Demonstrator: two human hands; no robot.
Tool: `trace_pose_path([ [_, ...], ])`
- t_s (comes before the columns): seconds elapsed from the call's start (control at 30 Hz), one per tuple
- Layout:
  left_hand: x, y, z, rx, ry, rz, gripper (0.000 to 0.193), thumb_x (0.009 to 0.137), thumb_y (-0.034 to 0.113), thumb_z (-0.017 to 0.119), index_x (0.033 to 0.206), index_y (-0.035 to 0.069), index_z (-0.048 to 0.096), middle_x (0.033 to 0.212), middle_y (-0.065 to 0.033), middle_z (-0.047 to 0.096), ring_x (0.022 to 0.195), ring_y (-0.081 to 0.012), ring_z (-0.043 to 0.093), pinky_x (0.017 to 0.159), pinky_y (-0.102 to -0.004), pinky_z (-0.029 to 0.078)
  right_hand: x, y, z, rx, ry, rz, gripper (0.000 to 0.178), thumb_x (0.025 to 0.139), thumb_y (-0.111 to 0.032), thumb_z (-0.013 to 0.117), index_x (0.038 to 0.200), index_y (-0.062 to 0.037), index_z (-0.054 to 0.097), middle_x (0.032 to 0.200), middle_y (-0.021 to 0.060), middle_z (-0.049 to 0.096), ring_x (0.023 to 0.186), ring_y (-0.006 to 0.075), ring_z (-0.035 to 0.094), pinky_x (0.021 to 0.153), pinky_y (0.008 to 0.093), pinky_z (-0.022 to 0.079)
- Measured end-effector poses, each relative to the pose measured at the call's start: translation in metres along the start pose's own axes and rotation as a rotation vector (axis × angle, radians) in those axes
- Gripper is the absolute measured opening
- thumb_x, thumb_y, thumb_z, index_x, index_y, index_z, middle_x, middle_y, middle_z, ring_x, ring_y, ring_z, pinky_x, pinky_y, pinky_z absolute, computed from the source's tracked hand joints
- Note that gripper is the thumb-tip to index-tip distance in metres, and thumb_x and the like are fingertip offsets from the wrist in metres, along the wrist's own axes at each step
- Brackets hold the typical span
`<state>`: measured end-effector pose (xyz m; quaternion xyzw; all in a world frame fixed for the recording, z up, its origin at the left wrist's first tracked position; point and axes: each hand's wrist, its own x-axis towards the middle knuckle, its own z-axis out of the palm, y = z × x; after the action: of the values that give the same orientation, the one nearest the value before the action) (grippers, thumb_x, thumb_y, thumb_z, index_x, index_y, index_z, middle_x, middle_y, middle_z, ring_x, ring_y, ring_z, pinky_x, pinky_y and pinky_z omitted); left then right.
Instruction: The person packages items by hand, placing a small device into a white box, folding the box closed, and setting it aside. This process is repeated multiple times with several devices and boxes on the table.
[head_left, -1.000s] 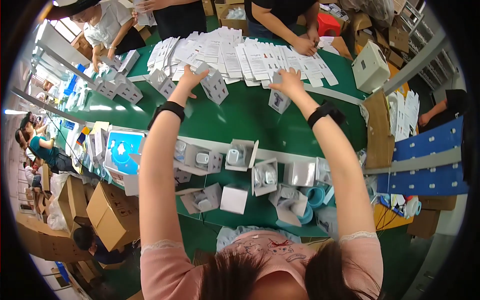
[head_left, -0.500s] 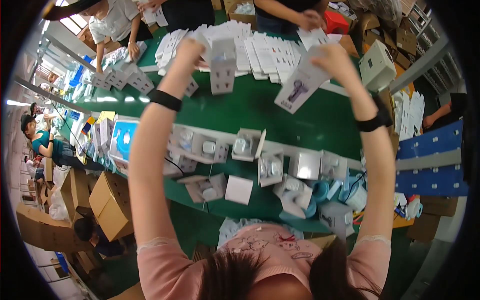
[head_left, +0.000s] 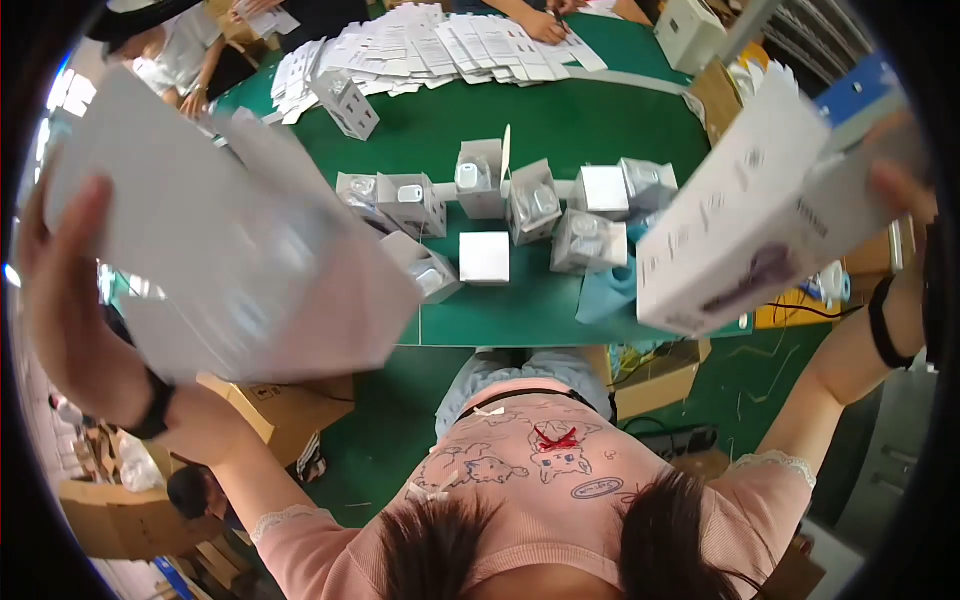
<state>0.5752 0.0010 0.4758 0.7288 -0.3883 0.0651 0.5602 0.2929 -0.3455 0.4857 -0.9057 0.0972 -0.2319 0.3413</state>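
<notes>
Close to the camera on the left, my left hand [head_left: 75, 260] grips an open white carton [head_left: 160, 190], its thumb on the side panel. Inside that carton something clear and wrapped shows, blurred by motion. High on the right, my right hand [head_left: 905, 185] is closed on a white printed box [head_left: 735, 225] with a purple device pictured on it; part of the hand runs into the dark rim. Between them on the green table stand open white boxes [head_left: 535, 205] with plastic-wrapped white items inside. A plain white box [head_left: 485, 258] sits nearest me.
Flat white cartons [head_left: 420, 48] lie spread along the far side of the table [head_left: 440, 125]. One printed box [head_left: 346, 105] stands before them. A co-worker's hand [head_left: 545, 27] holds a pen there. Brown cardboard boxes [head_left: 290, 405] stand on the floor at lower left.
Both hands have come back from the far side of the table and spread apart, up close to the camera. An open carton is now in my left hand; the printed box stays in my right.
</notes>
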Motion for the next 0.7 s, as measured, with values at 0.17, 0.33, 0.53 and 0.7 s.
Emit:
trace_pose_path([
  [0.17,-0.089,-0.042,0.059,0.503,-0.550,0.145,0.034,0.072,0.007,0.069,0.104,0.000,0.059,0.087,-0.0142,0.063,0.075,-0.0224,0.062,0.067,-0.0273,0.047,-0.101,-0.007,0.084,-0.200,0.072,0.275,0.016,0.071,-0.006,0.067,0.084,0.0001,0.062,0.065,0.0103,0.060,0.063,0.0184,0.059,0.060,0.0303,0.047],
  [0.33,-0.152,-0.089,0.126,0.054,-0.801,-0.071,0.012,0.079,0.004,0.059,0.083,0.000,0.048,0.061,-0.0220,0.053,0.059,-0.0439,0.051,0.048,-0.0450,0.040,-0.128,0.026,0.168,-0.160,-0.141,0.446,0.021,0.072,-0.009,0.067,0.085,0.0053,0.059,0.058,0.0167,0.053,0.052,0.0240,0.053,0.052,0.0308,0.041],
  [0.53,-0.222,-0.158,0.214,0.017,-0.603,-0.160,0.013,0.083,0.009,0.058,0.091,0.000,0.054,0.065,-0.0229,0.053,0.064,-0.0423,0.054,0.053,-0.0394,0.043,-0.168,0.078,0.253,-0.232,0.119,0.577,0.018,0.076,-0.009,0.064,0.087,0.0044,0.059,0.065,0.0239,0.055,0.060,0.0394,0.055,0.052,0.0382,0.041],
  [0.7,-0.236,-0.174,0.248,-0.032,-0.368,-0.198,0.018,0.085,0.009,0.058,0.100,0.001,0.053,0.074,-0.0184,0.059,0.071,-0.0342,0.060,0.063,-0.0359,0.047,-0.179,0.131,0.307,-0.323,0.397,0.577,0.022,0.078,-0.010,0.061,0.097,-0.0001,0.057,0.067,0.0239,0.057,0.067,0.0417,0.057,0.054,0.0419,0.043],
])
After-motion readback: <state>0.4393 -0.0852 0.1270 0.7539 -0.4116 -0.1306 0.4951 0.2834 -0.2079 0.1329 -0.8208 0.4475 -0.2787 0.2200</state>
